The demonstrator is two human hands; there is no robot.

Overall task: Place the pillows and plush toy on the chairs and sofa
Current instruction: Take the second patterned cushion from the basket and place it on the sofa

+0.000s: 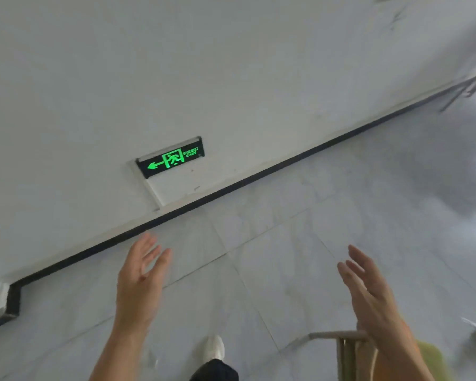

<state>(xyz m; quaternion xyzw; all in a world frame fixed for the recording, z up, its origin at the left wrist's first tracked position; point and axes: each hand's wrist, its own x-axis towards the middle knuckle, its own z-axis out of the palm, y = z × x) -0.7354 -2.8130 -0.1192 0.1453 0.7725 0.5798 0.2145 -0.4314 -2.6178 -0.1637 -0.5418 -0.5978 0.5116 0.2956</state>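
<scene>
My left hand is raised over the pale floor, fingers spread, holding nothing. My right hand is up at the right, also open and empty. Under my right forearm at the bottom right shows the wooden back of a chair, with a green cushion on its seat. No other pillow, no plush toy and no sofa are in view.
A white wall with a black skirting line runs diagonally ahead, with a lit green exit sign low on it. My white shoe steps on the tiled floor. Thin metal legs stand at the far right.
</scene>
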